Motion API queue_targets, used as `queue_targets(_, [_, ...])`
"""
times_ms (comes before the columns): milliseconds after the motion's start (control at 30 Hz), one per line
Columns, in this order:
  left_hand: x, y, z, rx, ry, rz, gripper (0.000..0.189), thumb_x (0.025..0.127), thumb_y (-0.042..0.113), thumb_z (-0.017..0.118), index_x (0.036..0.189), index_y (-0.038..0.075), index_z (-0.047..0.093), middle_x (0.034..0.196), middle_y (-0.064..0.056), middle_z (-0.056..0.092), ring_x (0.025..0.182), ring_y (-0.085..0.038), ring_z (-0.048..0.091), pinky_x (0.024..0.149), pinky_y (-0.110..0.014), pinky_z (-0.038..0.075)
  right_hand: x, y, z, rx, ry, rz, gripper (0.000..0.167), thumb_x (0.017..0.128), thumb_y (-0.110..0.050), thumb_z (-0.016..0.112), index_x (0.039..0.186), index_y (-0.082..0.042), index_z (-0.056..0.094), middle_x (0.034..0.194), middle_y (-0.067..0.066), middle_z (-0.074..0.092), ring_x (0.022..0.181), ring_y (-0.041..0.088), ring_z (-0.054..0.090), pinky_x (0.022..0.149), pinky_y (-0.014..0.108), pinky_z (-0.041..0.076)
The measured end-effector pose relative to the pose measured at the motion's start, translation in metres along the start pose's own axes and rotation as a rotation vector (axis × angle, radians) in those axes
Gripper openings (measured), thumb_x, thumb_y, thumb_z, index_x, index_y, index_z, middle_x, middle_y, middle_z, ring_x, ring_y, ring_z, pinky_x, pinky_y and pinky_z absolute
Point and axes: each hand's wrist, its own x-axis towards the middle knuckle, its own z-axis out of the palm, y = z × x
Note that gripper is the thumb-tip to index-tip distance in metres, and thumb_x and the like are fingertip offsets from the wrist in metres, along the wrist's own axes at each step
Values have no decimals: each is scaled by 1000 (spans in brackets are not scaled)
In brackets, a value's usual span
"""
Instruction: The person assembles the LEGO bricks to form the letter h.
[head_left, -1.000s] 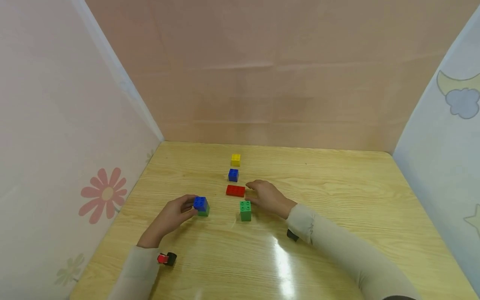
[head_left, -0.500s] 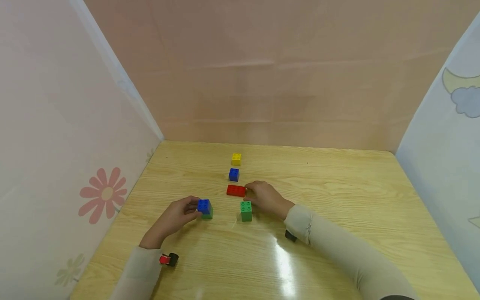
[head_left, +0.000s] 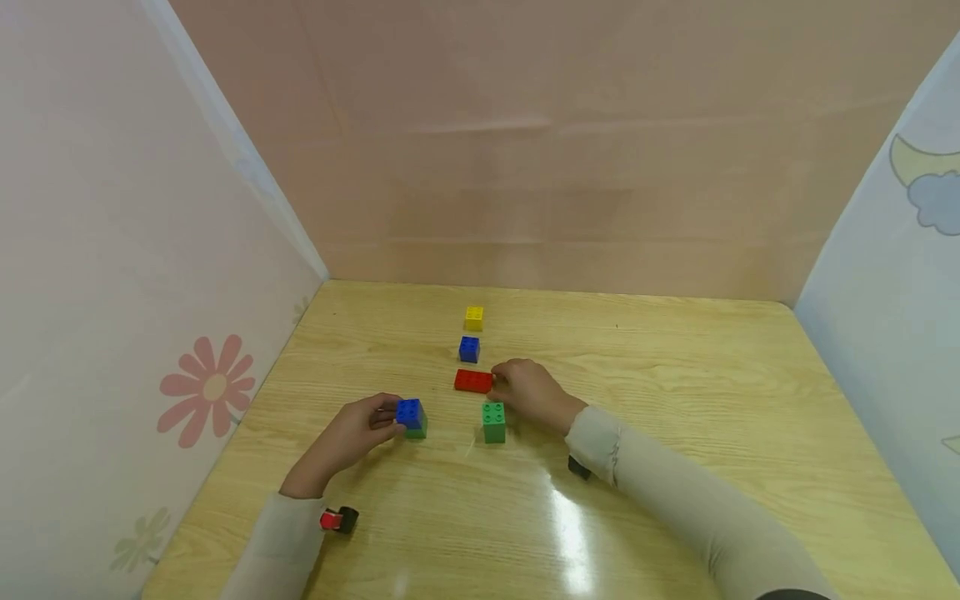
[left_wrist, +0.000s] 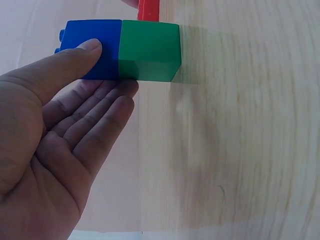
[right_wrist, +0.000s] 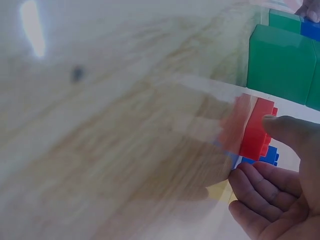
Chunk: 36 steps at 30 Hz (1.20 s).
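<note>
My left hand (head_left: 348, 433) grips a blue brick (head_left: 409, 413) that sits on top of a green brick (left_wrist: 150, 50). In the left wrist view the thumb lies on the blue brick, with the other fingers below it. My right hand (head_left: 532, 392) pinches the right end of a flat red brick (head_left: 473, 381) lying on the table; the right wrist view has the thumb against its studded side. Just in front of that hand stands a tall green block (head_left: 493, 422), which a seam in the right wrist view (right_wrist: 282, 62) shows to be two stacked bricks.
Behind the red brick stand a small blue brick (head_left: 469, 349) and a yellow brick (head_left: 474, 318), roughly in line. The wooden table (head_left: 675, 358) has a pinkish back wall (head_left: 555, 150) and patterned side walls. A black-and-red wrist device (head_left: 339, 520) sits by the left sleeve.
My left hand has shifted slightly right with the blue and green bricks. My right thumb and fingers have closed in on the end of the red brick, which stays in place.
</note>
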Motion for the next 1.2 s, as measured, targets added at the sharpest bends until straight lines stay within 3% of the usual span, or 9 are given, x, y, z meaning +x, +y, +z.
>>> queue_targets(733, [2, 2, 3, 52, -13, 25, 43, 93, 19, 69, 131, 5, 57, 127, -13, 61, 112, -28, 62, 88, -34, 55, 7, -3, 1, -79, -8, -4, 35, 89, -29, 73, 111, -3, 69, 95, 4, 68, 80, 14, 61, 76, 32, 54])
queue_targets(1200, [2, 3, 4, 58, -17, 14, 44, 92, 21, 70, 131, 4, 57, 125, -12, 62, 111, -27, 63, 88, -36, 55, -1, -3, 2, -29, 13, -12, 29, 90, -28, 72, 108, -6, 70, 93, 1, 67, 80, 12, 58, 77, 32, 52])
